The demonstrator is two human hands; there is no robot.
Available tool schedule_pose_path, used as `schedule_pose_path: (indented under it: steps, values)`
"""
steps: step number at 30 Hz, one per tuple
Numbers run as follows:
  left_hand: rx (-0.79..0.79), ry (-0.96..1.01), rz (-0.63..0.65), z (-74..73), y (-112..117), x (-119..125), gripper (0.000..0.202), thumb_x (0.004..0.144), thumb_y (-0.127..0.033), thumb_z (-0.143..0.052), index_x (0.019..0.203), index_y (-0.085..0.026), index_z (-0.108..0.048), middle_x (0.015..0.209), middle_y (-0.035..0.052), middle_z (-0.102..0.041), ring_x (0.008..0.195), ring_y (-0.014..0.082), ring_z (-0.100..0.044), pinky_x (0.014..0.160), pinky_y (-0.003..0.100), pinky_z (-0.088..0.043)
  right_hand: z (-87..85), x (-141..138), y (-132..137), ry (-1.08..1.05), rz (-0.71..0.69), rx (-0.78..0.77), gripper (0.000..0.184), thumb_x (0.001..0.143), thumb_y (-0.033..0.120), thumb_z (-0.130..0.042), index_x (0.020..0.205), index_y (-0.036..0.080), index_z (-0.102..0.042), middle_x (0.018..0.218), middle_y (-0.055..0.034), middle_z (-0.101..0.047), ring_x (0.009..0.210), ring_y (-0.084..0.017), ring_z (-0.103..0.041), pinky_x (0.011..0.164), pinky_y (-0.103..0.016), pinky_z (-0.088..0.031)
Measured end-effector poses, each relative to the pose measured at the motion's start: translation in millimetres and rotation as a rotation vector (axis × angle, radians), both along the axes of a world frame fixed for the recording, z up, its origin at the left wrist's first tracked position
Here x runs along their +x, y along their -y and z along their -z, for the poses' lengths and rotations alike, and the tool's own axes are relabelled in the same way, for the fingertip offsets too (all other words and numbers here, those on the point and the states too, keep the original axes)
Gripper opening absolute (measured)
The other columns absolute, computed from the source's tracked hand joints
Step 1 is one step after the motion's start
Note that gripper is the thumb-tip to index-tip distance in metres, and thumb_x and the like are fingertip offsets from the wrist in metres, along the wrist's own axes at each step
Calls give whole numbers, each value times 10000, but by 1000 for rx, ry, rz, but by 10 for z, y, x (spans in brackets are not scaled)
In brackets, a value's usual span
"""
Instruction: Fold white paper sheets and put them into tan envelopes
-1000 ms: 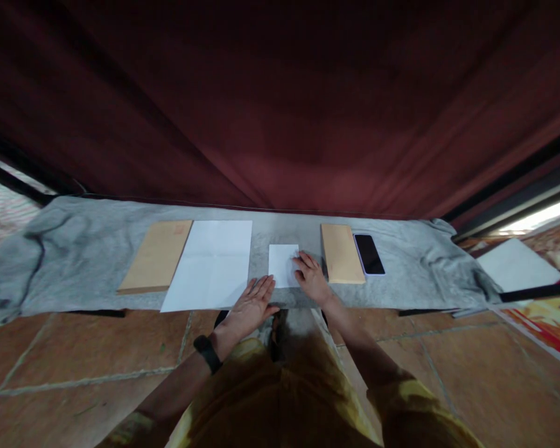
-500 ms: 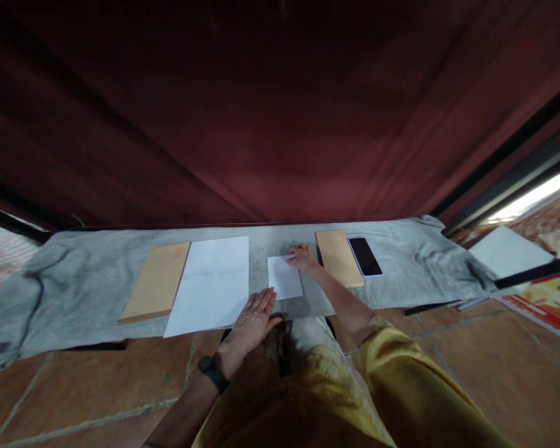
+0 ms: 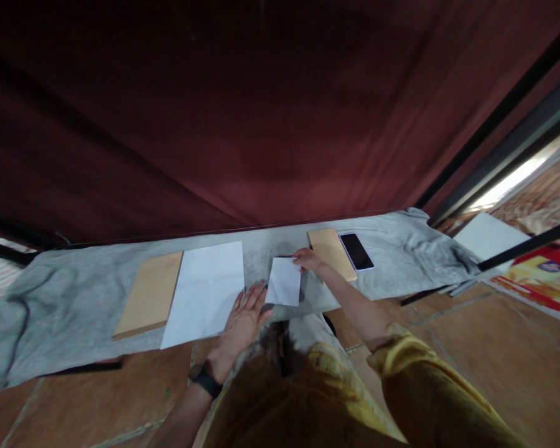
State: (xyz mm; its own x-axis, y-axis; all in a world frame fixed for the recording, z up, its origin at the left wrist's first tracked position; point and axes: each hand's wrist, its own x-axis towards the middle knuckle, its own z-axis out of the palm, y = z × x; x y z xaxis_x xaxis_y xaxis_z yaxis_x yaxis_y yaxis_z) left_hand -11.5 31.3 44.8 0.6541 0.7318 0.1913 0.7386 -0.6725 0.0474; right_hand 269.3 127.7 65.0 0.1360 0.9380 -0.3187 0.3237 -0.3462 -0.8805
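A small white piece of paper [image 3: 284, 283], which looks folded, is in front of me on the grey cloth. My right hand [image 3: 307, 259] pinches it at the upper right corner, fingers closed. Flat and with fingers stretched out, my left hand [image 3: 248, 314] rests between the small paper's left edge and a large white sheet [image 3: 208, 286]; its fingertips lie near the lower right of that sheet. Left of the sheet is a stack of brown envelopes [image 3: 150, 292]. A second brown stack [image 3: 332, 254] lies just right of my right hand.
A phone [image 3: 357, 251] with a dark screen lies beside the right brown stack. The grey cloth [image 3: 74, 298] covers a narrow bench against a dark red curtain [image 3: 270, 155]. At the far right are a white panel [image 3: 490, 235] and a red and yellow box [image 3: 548, 277].
My right hand has changed from lying on the small paper's corner to pinching it, and the paper has shifted slightly. My left hand has drawn back a little from it. The view has tilted.
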Motion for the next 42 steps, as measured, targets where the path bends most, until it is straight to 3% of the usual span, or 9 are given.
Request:
schedule_pose_path:
  steps: [4, 8, 12, 18, 24, 29, 33, 37, 42]
  values:
    - [43, 86, -97, -80, -42, -94, 516, 1052, -412, -363, 1491, -158, -457, 1586, 159, -452, 1437, 300, -470, 1167, 517, -412, -37, 80, 268, -262, 118, 55, 162, 637, 220, -768, 679, 193, -614, 560, 36, -605, 525, -133, -601, 486, -241, -557]
    - [52, 158, -155, -120, -58, -159, 494, 1051, -342, -338, 1501, -162, -437, 1581, 166, -455, 1414, 307, -492, 1146, 527, -433, 15, 82, 583, -440, 249, 117, 206, 661, 271, -774, 719, 210, -585, 634, 25, -634, 606, -144, -650, 608, -291, -627]
    - [50, 242, -198, -126, -18, -121, 522, 1037, -284, -344, 1546, -171, -369, 1583, 175, -443, 1416, 311, -487, 1139, 539, -442, 174, -64, 820, -523, 332, 133, 277, 653, 335, -801, 719, 223, -556, 676, 23, -647, 669, -163, -680, 696, -339, -645]
    - [-37, 207, -40, -31, 136, 115, 509, 1018, -242, -393, 1519, -158, -420, 1565, 156, -476, 1462, 280, -436, 1178, 513, -423, 440, -310, 964, -501, 400, 127, 311, 650, 396, -798, 728, 230, -547, 680, 31, -611, 688, -175, -675, 704, -363, -644]
    - [-49, 92, 61, 171, 298, 474, 480, 1028, -234, -370, 1478, -97, -465, 1560, 179, -481, 1488, 268, -399, 1198, 487, -401, 589, -309, 1046, -376, 411, 146, 214, 738, 414, -669, 803, 256, -540, 737, 21, -607, 687, -187, -673, 694, -381, -635]
    - [-31, 76, 10, 315, 432, 654, 534, 1021, -275, -401, 1502, -44, -407, 1576, 226, -437, 1502, 293, -369, 1210, 485, -369, 640, -256, 1148, -240, 354, 174, 214, 794, 413, -586, 921, 242, -566, 790, -4, -643, 655, -192, -663, 668, -398, -625]
    - [-48, 88, 0, 348, 454, 600, 579, 1009, -321, -442, 1516, -49, -378, 1593, 230, -408, 1509, 303, -353, 1204, 488, -372, 599, -206, 1291, 9, 277, 293, 260, 861, 337, -554, 1077, 211, -623, 1027, -93, -680, 914, -254, -677, 869, -471, -592]
    - [-62, 68, -21, 305, 411, 550, 584, 995, -333, -471, 1501, -48, -408, 1582, 230, -426, 1496, 309, -380, 1220, 493, -343, 545, -319, 1394, 516, -69, 582, 327, 959, 214, -464, 1226, 200, -653, 1259, -138, -652, 1227, -287, -586, 1080, -505, -483]
    - [-77, 13, -59, 245, 336, 557, 547, 1000, -280, -438, 1490, -36, -442, 1563, 224, -456, 1478, 293, -412, 1227, 481, -321, 581, -570, 1398, 701, -330, 661, 396, 1006, 184, -432, 1354, 183, -622, 1419, -115, -603, 1346, -263, -526, 1154, -484, -450]
